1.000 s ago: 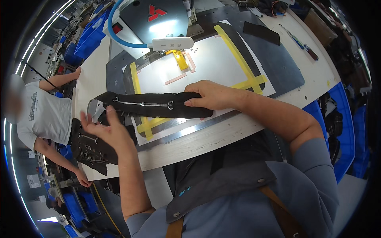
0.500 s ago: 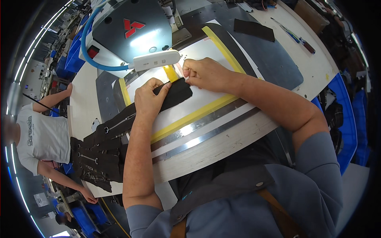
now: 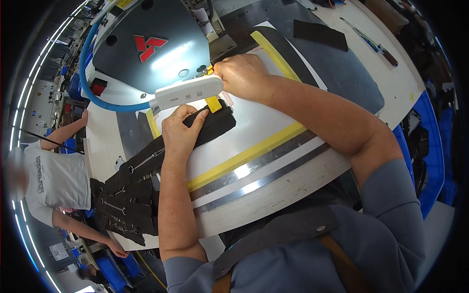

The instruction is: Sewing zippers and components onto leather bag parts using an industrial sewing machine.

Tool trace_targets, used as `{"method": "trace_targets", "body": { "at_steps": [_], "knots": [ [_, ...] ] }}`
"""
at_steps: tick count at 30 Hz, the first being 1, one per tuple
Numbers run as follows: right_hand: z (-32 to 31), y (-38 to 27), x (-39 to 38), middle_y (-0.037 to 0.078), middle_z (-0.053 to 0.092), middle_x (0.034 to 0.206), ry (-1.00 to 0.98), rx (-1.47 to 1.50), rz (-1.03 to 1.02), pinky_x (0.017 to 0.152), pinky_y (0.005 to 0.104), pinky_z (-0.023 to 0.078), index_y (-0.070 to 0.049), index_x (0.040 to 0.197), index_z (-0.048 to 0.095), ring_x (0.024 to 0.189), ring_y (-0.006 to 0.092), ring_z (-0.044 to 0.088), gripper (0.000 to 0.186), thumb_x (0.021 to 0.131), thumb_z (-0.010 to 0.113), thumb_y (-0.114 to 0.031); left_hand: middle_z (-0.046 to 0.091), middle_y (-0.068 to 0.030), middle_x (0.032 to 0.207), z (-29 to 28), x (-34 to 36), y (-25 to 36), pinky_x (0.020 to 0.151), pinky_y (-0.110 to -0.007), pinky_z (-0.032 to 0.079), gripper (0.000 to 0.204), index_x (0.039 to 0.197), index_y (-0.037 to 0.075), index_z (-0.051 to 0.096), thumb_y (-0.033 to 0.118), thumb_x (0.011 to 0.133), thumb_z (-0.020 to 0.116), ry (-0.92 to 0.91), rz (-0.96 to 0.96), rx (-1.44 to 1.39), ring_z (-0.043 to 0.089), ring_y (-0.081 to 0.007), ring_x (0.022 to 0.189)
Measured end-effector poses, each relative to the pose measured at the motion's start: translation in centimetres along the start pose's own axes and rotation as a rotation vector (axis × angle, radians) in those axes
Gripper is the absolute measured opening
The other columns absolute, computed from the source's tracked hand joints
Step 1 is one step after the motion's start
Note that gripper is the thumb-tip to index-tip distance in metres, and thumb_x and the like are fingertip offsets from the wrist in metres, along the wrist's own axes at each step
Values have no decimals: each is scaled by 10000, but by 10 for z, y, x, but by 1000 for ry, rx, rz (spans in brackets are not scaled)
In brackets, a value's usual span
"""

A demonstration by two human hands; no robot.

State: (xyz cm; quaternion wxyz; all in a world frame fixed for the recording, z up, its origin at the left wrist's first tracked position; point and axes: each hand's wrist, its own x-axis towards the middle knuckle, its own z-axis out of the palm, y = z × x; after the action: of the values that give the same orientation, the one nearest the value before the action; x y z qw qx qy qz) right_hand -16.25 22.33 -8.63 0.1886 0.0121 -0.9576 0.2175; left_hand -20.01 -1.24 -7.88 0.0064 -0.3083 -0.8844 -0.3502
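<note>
My left hand (image 3: 180,132) presses and pinches the edge of a black fabric strip (image 3: 217,124) between thumb and fingers. That strip lies on a white work plate (image 3: 239,141) edged with yellow tape. A small yellow piece (image 3: 213,104) sits at the strip's upper edge, beside my left thumb. My right hand (image 3: 244,75) is curled closed just beyond the strip, near the right end of a white lamp (image 3: 188,93). The lamp and the hand itself hide its fingertips, so what they hold cannot be seen.
A dark sewing machine head (image 3: 171,34) stands over the plate, with a blue cable (image 3: 85,73) beside it. Black fabric pieces with zippers (image 3: 124,205) hang off the left edge. A black scrap (image 3: 320,34) and a screwdriver (image 3: 388,57) lie at right. Another person (image 3: 63,176) stands at left.
My right hand has moved away from the fabric's edge, up and slightly left toward the machine beside the lamp. My left hand still holds the strip. The whole view has shifted slightly.
</note>
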Motion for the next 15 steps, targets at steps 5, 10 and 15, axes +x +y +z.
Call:
{"method": "trace_targets", "body": {
  "at_steps": [5,10,15],
  "knots": [
    [-20,34,-5,79,702,814,161,-285,-81,685,415,553,-87,867,687,765,277,705,122,863,687,-208,725,-82,726,-1,7,-4,637,-329,510,281,823,47,706,289,819,850,-2,-21,17,670,-201,622],
    [-36,35,-11,66,711,876,131,-53,-62,741,413,562,-90,984,708,842,273,720,219,860,696,-269,737,-47,762,-1,17,-10,690,-261,491,197,871,16,698,172,868,817,21,135,207,625,-68,709],
    [-8,3,-12,41,713,933,-52,213,16,854,404,538,-131,985,731,967,262,700,219,889,705,-326,738,-36,771,0,19,-13,709,-262,494,194,874,22,702,179,868,817,-37,99,117,625,-68,716]
  ]
}}
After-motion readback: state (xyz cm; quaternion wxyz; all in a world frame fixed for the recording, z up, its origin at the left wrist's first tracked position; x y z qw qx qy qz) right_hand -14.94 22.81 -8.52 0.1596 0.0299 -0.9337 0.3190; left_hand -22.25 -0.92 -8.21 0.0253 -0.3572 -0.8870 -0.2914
